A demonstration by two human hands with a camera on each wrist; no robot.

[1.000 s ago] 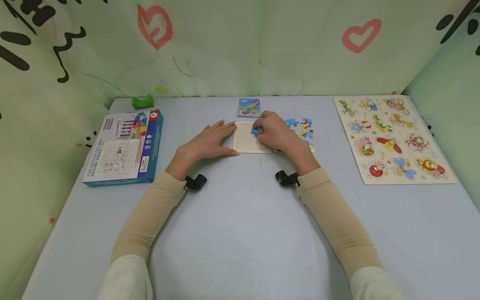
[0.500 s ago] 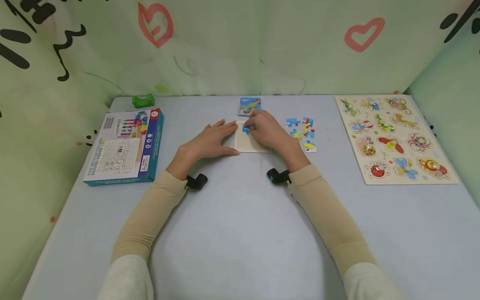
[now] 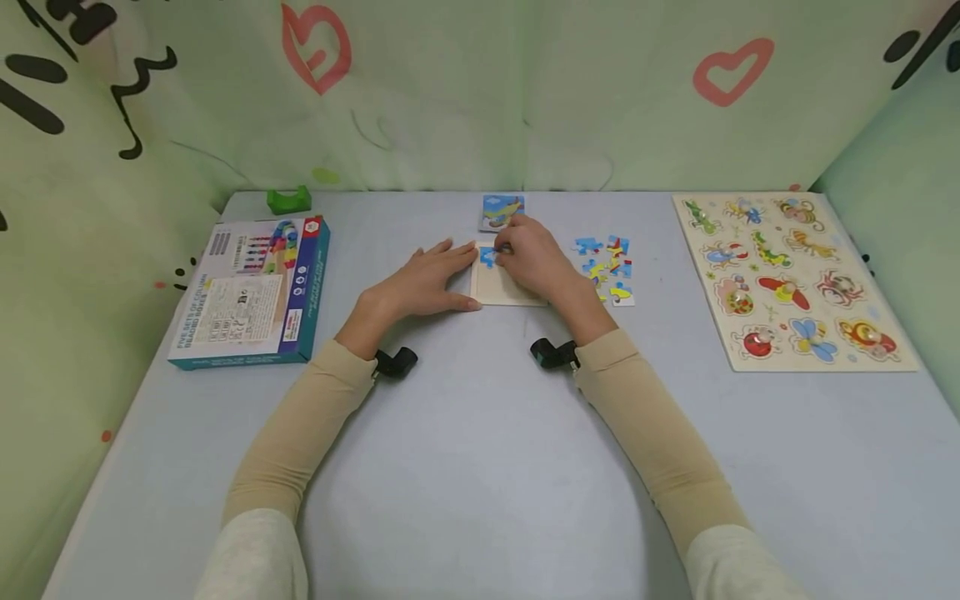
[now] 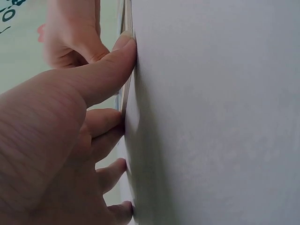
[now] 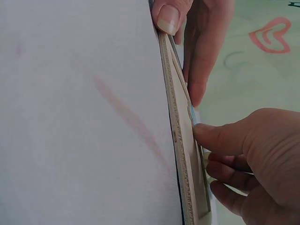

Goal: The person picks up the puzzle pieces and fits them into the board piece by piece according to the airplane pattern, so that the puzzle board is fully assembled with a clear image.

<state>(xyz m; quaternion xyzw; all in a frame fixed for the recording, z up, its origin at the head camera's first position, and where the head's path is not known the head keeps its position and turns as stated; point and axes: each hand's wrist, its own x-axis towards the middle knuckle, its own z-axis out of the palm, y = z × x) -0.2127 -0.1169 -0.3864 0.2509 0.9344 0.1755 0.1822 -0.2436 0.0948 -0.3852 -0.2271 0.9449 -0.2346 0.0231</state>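
Observation:
A shallow wooden puzzle tray (image 3: 498, 290) lies flat in front of me. My left hand (image 3: 427, 283) rests beside its left side with fingers spread, the thumb at the near corner and the fingertips along the edge. A blue puzzle piece (image 3: 487, 257) is in the tray's far left part. My right hand (image 3: 534, 258) reaches over the tray with curled fingers and pinches the piece at its right side. In the right wrist view, the right thumb (image 5: 218, 137) meets a blue strip (image 5: 192, 114) of the piece, low in the tray; the other fingertips are partly hidden.
Several loose puzzle pieces (image 3: 621, 291) lie right of the tray. Behind it sits a small airplane picture (image 3: 497, 212). A teal-edged box (image 3: 247, 292) and a green plastic object (image 3: 288, 201) stand at the left. A wooden insect board (image 3: 795, 283) lies at the right.
My right hand has moved left over the tray, bringing the blue piece to the far left part, and more of the piece now shows. My left hand stays at the tray's edge.

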